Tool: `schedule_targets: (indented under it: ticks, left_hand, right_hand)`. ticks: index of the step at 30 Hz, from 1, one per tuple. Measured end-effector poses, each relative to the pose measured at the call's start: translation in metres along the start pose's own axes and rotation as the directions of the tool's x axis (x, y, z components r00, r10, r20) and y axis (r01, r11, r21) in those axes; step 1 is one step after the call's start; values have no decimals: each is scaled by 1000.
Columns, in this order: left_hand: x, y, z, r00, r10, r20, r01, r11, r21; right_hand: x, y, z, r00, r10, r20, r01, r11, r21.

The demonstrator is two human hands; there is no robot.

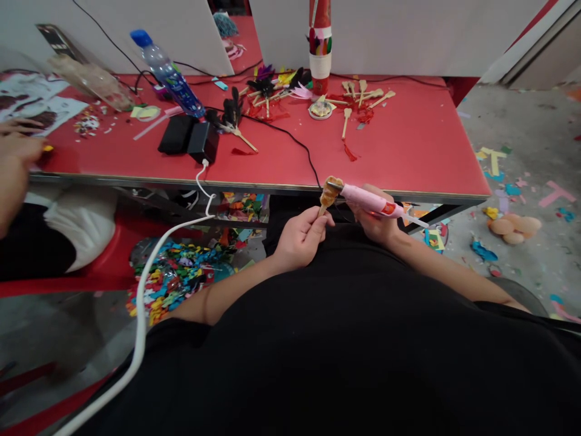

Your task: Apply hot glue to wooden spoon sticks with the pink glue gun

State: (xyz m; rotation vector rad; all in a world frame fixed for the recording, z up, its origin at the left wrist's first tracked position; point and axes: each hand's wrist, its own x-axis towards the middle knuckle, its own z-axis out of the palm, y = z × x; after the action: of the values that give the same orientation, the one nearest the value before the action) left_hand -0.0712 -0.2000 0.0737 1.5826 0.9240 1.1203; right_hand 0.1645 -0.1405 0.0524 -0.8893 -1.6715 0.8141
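Observation:
My left hand (300, 237) is closed in a pinch on the stem of a small wooden fan stick (328, 194) with a tan, patterned head, held upright below the table edge. My right hand (377, 223) is wrapped round a pink glue gun (370, 201). The gun's nozzle points left and touches the top of the stick's head. Both hands are over my lap, just in front of the red table (408, 151).
On the table lie several wooden sticks (363, 94), black feathered pieces (233, 115), a water bottle (166, 72), black power adapters (188, 138) with a white cable (140, 315), and a red-and-white tube (320, 45). Another person's hand (16, 151) is at the left. Paper scraps litter the floor.

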Motion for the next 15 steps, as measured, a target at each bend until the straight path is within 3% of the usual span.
schedule_targets:
  ticks: [15]
  left_hand:
    - [0,4,-1,1000,3,-11,-2,998,56]
  right_hand:
    - [2,-4,0,999,45,30,-45,999,-14]
